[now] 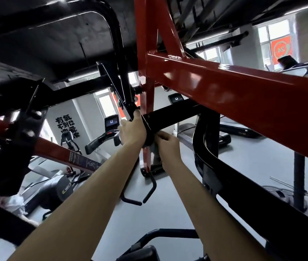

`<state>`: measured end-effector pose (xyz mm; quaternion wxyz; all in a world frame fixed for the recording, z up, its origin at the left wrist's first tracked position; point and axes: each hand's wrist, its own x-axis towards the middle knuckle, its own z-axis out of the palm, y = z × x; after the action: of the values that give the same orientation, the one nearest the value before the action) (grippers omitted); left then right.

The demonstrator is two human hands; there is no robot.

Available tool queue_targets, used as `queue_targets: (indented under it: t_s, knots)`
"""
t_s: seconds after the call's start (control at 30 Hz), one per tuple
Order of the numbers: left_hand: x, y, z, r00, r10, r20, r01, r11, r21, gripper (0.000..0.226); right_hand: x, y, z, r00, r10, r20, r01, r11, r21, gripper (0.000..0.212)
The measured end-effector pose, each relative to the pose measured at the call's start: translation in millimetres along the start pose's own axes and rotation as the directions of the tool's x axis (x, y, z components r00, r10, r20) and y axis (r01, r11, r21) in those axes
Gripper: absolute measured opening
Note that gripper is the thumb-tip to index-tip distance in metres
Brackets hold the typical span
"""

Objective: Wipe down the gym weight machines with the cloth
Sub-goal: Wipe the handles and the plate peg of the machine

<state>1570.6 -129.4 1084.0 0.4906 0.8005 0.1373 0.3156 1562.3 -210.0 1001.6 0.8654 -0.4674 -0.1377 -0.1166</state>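
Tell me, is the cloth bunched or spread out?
Bunched: only a small grey wad of cloth shows under the right hand, pressed at the black bar.

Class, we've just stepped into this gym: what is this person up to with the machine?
A person reaches both bare arms up into a red and black steel weight machine. The left hand grips a black metal bar near a joint. The right hand presses a small grey cloth against the black crossbar beside it, so wiping appears under way. Treadmills stand on the grey floor behind.
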Motion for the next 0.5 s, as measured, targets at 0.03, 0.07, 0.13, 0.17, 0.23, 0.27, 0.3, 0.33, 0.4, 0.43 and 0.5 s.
queue_targets:
  t_s: [0.03,0.07,0.13,0.17,0.23,0.27,0.3,0.33,0.4,0.43,0.5]
  knots:
    - [1,0,1,1.0,0.0,0.002,0.0,1.0,-0.008,0.093,9,0,1,0.999,0.045,0.008,-0.045,0.999,0.006,0.044]
    - [0,1,1,1.0,0.002,0.007,-0.001,1.0,-0.014,0.095,19,0,2,0.996,0.088,0.007,-0.088,0.996,0.008,0.044]
    - [0,2,2,1.0,0.0,0.008,0.0,0.999,-0.032,0.1,29,3,1,0.989,0.145,0.014,-0.145,0.989,0.012,0.039]
    - [0,1,2,1.0,-0.003,0.007,0.003,0.999,-0.035,0.103,30,4,-2,0.989,0.146,0.032,-0.146,0.989,0.012,0.035]
    - [-1,0,2,1.0,-0.017,-0.002,0.017,1.0,-0.025,0.105,20,3,-8,0.986,0.145,0.082,-0.147,0.989,0.028,0.027]
    - [-2,1,2,1.0,-0.019,-0.008,0.019,1.0,-0.01,0.102,14,1,-12,0.985,0.145,0.096,-0.149,0.988,0.043,0.021]
    - [-3,0,1,1.0,-0.017,-0.01,0.017,1.0,0.004,0.099,11,1,-14,0.985,0.143,0.094,-0.149,0.988,0.051,0.016]
    - [-3,0,1,1.0,-0.019,-0.006,0.019,1.0,0.01,0.095,9,0,-15,0.987,0.139,0.086,-0.144,0.989,0.045,0.014]
    - [-1,-3,3,1.0,-0.016,0.009,0.016,1.0,0.001,0.087,16,-1,-10,0.991,0.126,0.049,-0.127,0.992,0.014,0.019]
    - [0,-3,4,1.0,-0.01,0.012,0.01,1.0,0.001,0.084,25,0,-6,0.992,0.122,0.006,-0.122,0.992,0.002,0.023]
    - [1,-5,6,1.0,0.013,0.027,-0.014,0.999,0.03,0.077,35,2,4,0.988,0.139,-0.07,-0.14,0.99,-0.011,0.031]
